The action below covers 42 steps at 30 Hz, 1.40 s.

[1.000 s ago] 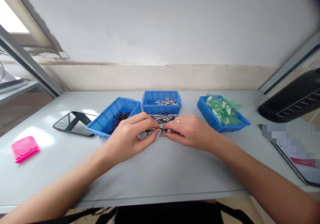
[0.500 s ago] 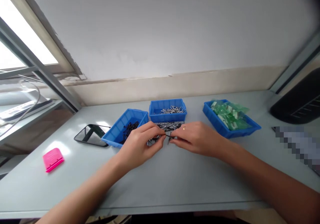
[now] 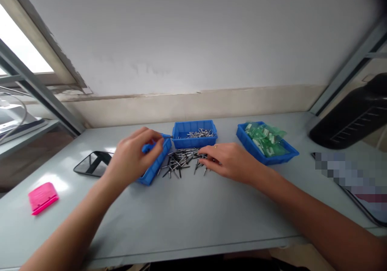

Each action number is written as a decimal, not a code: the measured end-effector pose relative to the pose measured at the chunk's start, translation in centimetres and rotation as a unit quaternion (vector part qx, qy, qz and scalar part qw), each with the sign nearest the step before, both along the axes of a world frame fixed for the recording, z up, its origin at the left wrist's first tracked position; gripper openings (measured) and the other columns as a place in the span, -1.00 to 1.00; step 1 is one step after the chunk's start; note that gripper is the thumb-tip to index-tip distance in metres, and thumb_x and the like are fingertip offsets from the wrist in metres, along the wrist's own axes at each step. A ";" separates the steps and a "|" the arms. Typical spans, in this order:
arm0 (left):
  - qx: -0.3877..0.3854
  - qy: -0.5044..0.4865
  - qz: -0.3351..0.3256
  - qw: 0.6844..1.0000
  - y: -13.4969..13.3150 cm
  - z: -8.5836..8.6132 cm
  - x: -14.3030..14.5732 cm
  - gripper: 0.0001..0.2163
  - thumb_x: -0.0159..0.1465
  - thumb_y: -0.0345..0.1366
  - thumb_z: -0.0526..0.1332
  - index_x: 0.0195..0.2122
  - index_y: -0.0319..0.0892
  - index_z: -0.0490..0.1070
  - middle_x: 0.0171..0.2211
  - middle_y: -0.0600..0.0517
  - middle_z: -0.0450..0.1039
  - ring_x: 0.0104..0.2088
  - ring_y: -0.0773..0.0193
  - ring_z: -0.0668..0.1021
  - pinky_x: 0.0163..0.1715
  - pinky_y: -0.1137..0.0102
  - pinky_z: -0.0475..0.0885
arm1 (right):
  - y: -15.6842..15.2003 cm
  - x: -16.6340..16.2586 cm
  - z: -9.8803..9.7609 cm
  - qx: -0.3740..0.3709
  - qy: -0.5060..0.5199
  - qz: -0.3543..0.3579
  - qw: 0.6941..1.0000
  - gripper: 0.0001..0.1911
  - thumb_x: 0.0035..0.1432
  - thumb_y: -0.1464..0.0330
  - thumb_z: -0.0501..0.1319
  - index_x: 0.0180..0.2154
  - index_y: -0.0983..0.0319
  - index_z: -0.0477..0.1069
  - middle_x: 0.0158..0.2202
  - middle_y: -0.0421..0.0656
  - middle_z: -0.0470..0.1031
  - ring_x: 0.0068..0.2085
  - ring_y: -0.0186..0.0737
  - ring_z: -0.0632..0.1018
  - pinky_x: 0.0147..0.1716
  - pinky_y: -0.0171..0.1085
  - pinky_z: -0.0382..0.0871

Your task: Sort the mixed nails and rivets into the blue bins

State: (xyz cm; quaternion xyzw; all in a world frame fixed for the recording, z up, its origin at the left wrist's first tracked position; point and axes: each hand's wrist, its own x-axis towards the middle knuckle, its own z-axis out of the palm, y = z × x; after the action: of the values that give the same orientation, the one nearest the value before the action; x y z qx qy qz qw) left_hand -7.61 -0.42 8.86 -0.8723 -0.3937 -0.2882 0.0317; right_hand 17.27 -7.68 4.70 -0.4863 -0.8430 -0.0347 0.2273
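Observation:
My left hand [image 3: 134,154] is raised over the left blue bin [image 3: 152,170] and covers most of it. A thin dark pin, which looks like a rivet, [image 3: 169,137] pokes out from its pinched fingertips. My right hand [image 3: 228,160] wears a ring and rests at the right end of a loose pile of silver and black pins [image 3: 181,160]. Its thumb and forefinger stand apart above the pins, and I see nothing held between them. Behind the pile, a second blue bin [image 3: 195,144] contains short silver pieces.
At right, a blue bin [image 3: 279,159] holds green plastic packets [image 3: 266,138]. Beyond it are a black bottle [image 3: 347,118] and a flat device with a blurred screen [image 3: 353,182]. A black-framed mirror [image 3: 93,164] and a pink case [image 3: 43,197] lie at left.
My hands have parted. The left moved left and up from the pile to above the left bin, with the dark pin; the right stayed by the pile. The view shifted slightly right.

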 end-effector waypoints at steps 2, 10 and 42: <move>-0.028 0.062 0.041 0.997 1.2 0.4 -0.8 -0.83 0.30 -0.19 0.09 -0.31 -0.11 0.42 -0.34 0.07 0.49 -0.39 0.27 0.49 -0.38 0.39 0.32 | 0.0 -0.1 -0.1 -0.007 -0.013 0.007 1.000 -0.76 0.33 0.28 0.09 -0.11 0.24 0.44 -0.39 -0.18 0.55 -0.36 -0.25 0.53 -0.44 -0.31 0.14; 0.031 0.210 0.092 0.973 3.3 -1.0 -2.8 -0.77 0.28 -0.17 0.08 -0.43 -0.10 0.43 -0.46 0.01 0.48 -0.57 0.22 0.45 -0.66 0.42 0.09 | 0.1 -0.2 -0.1 -0.053 -0.041 0.024 0.997 -0.75 0.35 0.29 0.02 -0.24 0.23 0.43 -0.43 -0.20 0.50 -0.41 -0.31 0.47 -0.46 -0.32 0.10; 0.127 0.258 -0.075 0.955 0.3 -5.0 0.4 -0.79 0.25 -0.44 0.07 -0.39 -0.22 0.50 -0.09 -0.20 0.47 0.06 -0.13 0.44 0.10 -0.08 0.32 | 0.3 -0.2 -0.4 -0.071 -0.052 0.027 0.996 -0.78 0.33 0.31 0.06 -0.14 0.21 0.45 -0.34 -0.17 0.56 -0.31 -0.24 0.54 -0.40 -0.32 0.15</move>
State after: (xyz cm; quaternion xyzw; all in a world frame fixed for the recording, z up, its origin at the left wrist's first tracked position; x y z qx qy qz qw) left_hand -7.22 -0.07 3.83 -0.9328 -0.2657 -0.1020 0.2211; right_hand 17.06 -7.36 4.31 -0.4759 -0.8668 0.0059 0.1492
